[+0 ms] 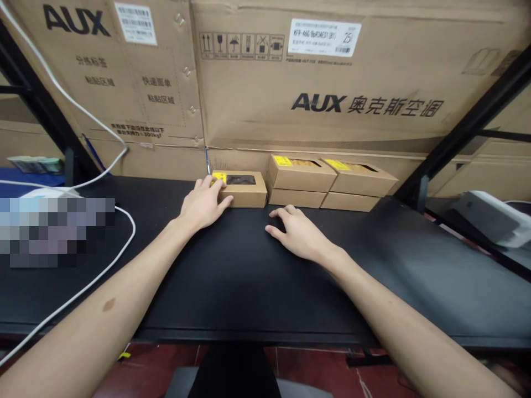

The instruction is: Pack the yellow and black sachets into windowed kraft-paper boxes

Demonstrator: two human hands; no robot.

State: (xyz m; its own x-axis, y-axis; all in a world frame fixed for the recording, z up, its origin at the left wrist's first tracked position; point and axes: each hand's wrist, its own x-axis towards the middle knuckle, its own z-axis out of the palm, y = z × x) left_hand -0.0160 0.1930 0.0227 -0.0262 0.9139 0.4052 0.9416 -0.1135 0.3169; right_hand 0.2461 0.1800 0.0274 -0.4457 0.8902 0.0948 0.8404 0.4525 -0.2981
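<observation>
My left hand lies at the left end of a small brown cardboard box with a dark window and a yellow label. Its fingers are spread over the box's upper left corner, and the thumb stretches out along the front face. That end of the box is partly hidden by the hand. My right hand hovers at or rests on the black tabletop, in front of the other boxes. It holds nothing, with thumb and fingers apart in a loose curve.
Two stacks of similar boxes, a nearer one and a right one, stand beside the single box. Large AUX cartons form the back wall. A white cable crosses the left of the black table. Black shelf posts slant up at both sides.
</observation>
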